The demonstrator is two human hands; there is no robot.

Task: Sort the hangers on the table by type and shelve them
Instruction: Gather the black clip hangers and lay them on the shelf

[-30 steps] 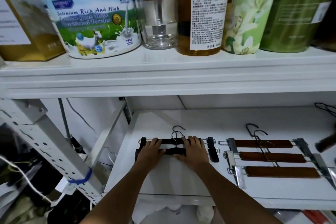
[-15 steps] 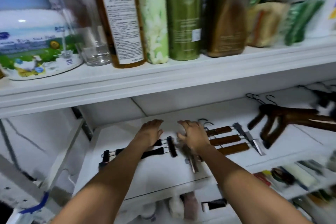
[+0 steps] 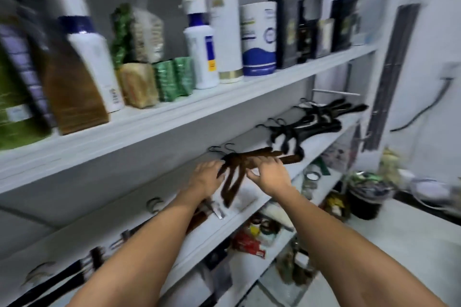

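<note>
**A:** Can you read any label on the bottles (image 3: 199, 40) on the upper shelf?

**B:** No, they are all smeared. The containers at far left (image 3: 22, 70) are only streaks, cut off by the edge.

**A:** How many brown hangers (image 3: 259, 154) are there?

**B:** I can't count them. Their arms overlap and blur. The fingertips of the left grip (image 3: 205, 177) merge into them, so I cannot tell whether it holds or only touches.

**A:** And the clip hangers?

**B:** The left forearm covers most of the wooden clip hangers (image 3: 214, 209). The black clip hangers (image 3: 57, 281) run off the bottom-left edge.

**A:** What is on the shelf below?

**B:** Clutter (image 3: 252, 244), too blurred to name.
</note>
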